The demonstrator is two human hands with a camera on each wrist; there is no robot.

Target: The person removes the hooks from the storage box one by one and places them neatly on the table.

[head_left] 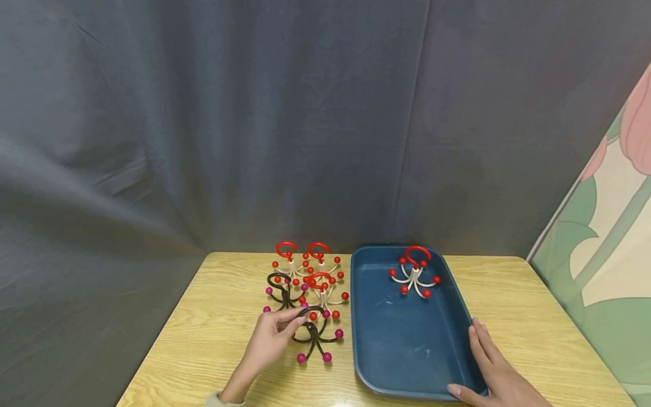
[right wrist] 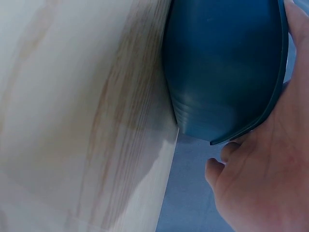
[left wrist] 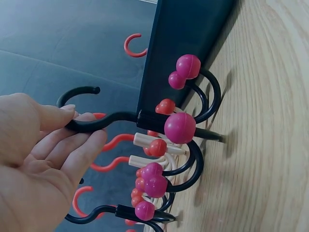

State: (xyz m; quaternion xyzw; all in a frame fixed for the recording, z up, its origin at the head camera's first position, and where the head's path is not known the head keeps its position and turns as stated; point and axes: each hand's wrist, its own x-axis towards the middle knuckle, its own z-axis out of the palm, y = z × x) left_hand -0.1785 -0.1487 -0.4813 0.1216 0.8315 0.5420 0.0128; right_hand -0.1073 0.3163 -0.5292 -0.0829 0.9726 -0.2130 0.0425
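My left hand point(head_left: 272, 339) pinches the curved top hook of a black claw hanger point(left wrist: 128, 117) between thumb and fingers. Magenta balls tip its splayed arms, which stand at the tabletop. Another black hanger point(head_left: 286, 295) with magenta balls is just behind it. White claw hangers point(head_left: 322, 295) with red hooks and red balls cluster beyond. At the near right corner of a dark blue tray point(head_left: 407, 362), my right hand point(head_left: 500, 373) holds the rim, its thumb over the front edge and fingers along the right side. One white hanger point(head_left: 415, 276) stands inside the tray's far end.
The light wood table point(head_left: 193, 345) carries the tray right of the hanger cluster. A grey curtain point(head_left: 315, 124) hangs behind the table's back edge. To the right is a panel point(head_left: 610, 243) with a flower print.
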